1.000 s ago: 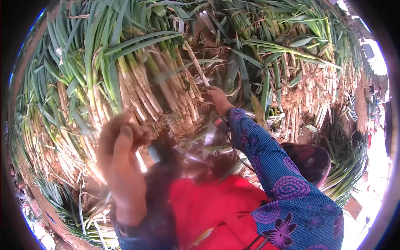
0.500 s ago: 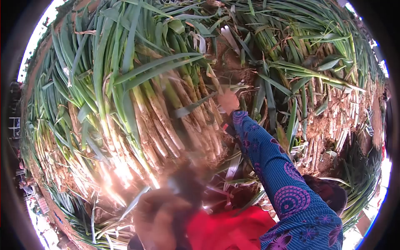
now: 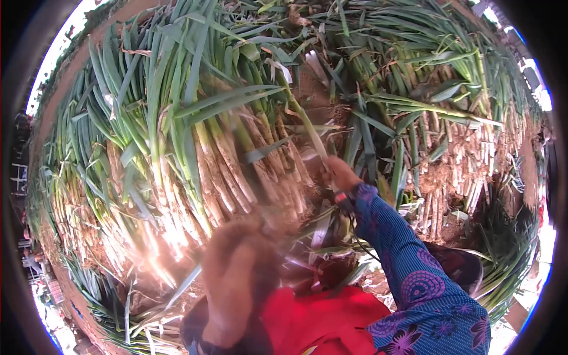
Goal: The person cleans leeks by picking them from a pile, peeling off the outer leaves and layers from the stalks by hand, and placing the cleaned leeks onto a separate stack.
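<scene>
My right hand (image 3: 342, 174) is closed around the pale lower stem of a long green onion (image 3: 310, 131), just right of the big left pile. This stalk slants up and to the left, its upper end among other leaves. At the bottom centre, close to the camera, my left hand (image 3: 236, 254) is smeared by motion and hazy. Its fingers cannot be made out, nor whether they hold anything. Beyond it lie the dirty white root ends of the left pile of green onions (image 3: 222, 168).
A second pile of green onions (image 3: 452, 136) lies on the right, roots towards me. Bare soil (image 3: 310, 86) shows between the piles. More leafy green onions (image 3: 512, 260) lie at the lower right. Red cloth (image 3: 322, 319) covers my front at the bottom edge.
My right hand has come down and slightly right, towards me, with the green onion in it; more of that stalk shows. My blurred left hand has shifted slightly up and right.
</scene>
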Tool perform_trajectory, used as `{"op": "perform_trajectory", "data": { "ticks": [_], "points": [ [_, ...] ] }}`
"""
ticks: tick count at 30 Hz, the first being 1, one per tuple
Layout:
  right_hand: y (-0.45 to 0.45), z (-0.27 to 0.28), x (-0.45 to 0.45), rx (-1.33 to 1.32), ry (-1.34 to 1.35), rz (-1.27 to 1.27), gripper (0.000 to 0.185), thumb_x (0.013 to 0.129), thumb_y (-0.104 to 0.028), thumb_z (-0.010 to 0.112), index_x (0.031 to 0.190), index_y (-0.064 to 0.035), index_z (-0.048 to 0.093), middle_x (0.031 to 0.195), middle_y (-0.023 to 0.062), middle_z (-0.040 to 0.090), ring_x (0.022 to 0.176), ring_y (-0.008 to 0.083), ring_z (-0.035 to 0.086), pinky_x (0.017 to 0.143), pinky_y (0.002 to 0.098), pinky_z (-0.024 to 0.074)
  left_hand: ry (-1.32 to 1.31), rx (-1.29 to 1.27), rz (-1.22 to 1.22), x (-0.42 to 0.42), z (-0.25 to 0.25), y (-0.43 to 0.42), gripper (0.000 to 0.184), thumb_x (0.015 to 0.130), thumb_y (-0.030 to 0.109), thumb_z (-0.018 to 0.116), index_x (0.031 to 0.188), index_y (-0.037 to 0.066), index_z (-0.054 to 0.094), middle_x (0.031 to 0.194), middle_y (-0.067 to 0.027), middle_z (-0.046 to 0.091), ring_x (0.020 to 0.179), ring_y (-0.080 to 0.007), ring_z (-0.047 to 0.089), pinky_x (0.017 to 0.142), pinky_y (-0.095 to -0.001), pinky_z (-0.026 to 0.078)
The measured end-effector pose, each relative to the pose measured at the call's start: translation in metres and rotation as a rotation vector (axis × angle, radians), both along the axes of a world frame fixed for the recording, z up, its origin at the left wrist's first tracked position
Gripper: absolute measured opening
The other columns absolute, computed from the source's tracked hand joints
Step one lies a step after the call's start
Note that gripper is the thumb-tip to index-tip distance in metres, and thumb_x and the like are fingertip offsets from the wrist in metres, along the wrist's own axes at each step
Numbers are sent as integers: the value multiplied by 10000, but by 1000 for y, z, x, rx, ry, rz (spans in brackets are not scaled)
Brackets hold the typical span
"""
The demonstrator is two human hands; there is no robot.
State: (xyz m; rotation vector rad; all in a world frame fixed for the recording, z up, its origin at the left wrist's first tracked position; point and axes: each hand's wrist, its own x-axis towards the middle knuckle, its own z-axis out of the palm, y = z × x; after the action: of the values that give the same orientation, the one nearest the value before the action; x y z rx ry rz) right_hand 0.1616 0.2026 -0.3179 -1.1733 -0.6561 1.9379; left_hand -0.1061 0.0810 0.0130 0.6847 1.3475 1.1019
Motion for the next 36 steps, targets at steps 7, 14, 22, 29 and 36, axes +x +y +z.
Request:
{"op": "perform_trajectory", "data": {
  "ticks": [7, 14, 22, 29, 36],
  "points": [
    [-156, 84, 47, -403, 390, -178, 328, 938, -341, 564, 1183, -123, 561, 794, 3, 571, 618, 94, 546, 472, 252, 438, 51, 47, -140, 17, -14, -10, 231, 948, 198, 550, 1089, 20, 594, 877, -19, 606, 790, -142, 623, 713, -255, 482],
    [-251, 216, 49, -260, 414, -167, 351, 992, -346, 464, 1301, -179, 463, 689, -51, 445, 507, 67, 388, 426, 229, 318, -40, -7, -321, 60, -53, -1, 317, 935, 292, 589, 1139, 51, 572, 961, -23, 631, 854, -146, 625, 706, -286, 491],
    [-323, 284, 33, -101, 121, -127, 437, 957, -369, 506, 1277, -77, 453, 670, -25, 442, 487, 93, 385, 423, 243, 310, -374, -35, -415, 116, -56, 8, 308, 938, 323, 579, 1103, 63, 582, 991, -49, 655, 834, -159, 631, 688, -324, 521],
    [-321, 233, 61, 7, 116, -85, 367, 947, -233, 542, 1257, -38, 527, 903, 50, 561, 753, 167, 569, 596, 284, 473, -582, 83, -432, 131, -27, 19, 268, 920, 187, 620, 1169, 90, 600, 1000, -60, 661, 871, -174, 636, 684, -306, 514],
    [-239, 331, 29, 500, -797, -55, 393, 899, -219, 544, 1253, -49, 532, 987, 116, 651, 878, 212, 627, 741, 345, 501, -343, 376, -350, 126, 20, -8, 293, 936, 184, 605, 1195, 64, 541, 1016, -76, 659, 859, -164, 634, 691, -261, 505]
  ]
}}
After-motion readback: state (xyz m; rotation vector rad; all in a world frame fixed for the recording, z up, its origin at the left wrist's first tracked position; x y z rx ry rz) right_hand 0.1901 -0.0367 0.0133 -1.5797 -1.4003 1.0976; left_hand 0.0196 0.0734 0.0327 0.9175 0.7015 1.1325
